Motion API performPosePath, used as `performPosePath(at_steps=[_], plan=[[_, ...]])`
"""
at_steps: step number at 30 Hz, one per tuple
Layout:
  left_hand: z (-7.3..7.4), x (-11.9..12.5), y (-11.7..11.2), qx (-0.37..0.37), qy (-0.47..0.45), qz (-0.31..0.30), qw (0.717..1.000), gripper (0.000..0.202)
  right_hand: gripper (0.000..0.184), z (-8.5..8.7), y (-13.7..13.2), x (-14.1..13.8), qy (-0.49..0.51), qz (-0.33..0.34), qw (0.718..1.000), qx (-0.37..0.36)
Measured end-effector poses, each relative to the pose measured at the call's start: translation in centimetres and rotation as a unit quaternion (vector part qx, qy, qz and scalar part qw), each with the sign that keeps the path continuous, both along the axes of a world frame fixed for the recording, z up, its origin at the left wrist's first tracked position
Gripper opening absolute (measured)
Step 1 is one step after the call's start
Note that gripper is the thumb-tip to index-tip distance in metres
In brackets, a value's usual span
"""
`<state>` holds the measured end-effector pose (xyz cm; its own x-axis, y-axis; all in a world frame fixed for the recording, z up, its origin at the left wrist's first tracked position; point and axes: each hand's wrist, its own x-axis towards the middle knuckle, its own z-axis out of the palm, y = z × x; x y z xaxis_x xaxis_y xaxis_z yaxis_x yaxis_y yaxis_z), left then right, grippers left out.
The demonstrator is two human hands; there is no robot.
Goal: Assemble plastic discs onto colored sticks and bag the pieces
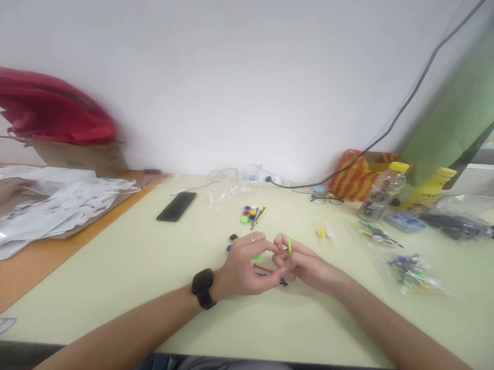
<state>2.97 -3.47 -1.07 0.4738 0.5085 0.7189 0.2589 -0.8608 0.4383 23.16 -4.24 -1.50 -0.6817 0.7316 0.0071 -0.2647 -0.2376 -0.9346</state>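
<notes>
My left hand [245, 265], with a ring and a black watch [203, 288] on its wrist, has its fingertips brought together against my right hand. What those fingertips grip is hidden. My right hand [309, 267] is closed on a small yellow-green strip [289, 246] that stands up between its fingers. Beneath the hands lie a red stick [262, 268] and darker sticks, partly covered. Beside my left hand are a black disc [233, 237] and a blue disc [229, 248]. Farther back sit several coloured discs [245, 219] with thin coloured sticks [258, 219].
A phone [177, 206] lies to the left. At right are bagged coloured parts [414, 273], glasses [327, 199], a clear bottle [383, 191] and a yellow bottle [428, 190]. Another person's hand [6, 192] rests on white bags [84, 198] at far left.
</notes>
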Motion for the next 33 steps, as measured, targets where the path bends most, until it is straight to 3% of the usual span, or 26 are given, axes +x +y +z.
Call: performPosePath(at_steps=[8, 25, 33], plan=[[-0.07, -0.05, 0.13, -0.053, -0.002, -0.019, 0.998, 0.017, 0.029, 0.14, -0.04, 0.09, 0.0, 0.005, 1.0, -0.002], [0.01, -0.08, 0.59, -0.042, 0.008, -0.016, 0.999, 0.009, 0.031, -0.24, 0.02, -0.03, 0.01, -0.017, 0.999, -0.041], [0.05, -0.28, 0.54, -0.04, 0.01, -0.021, 0.999, 0.012, 0.033, -0.14, 0.04, 0.04, 0.012, 0.006, 0.999, -0.04]])
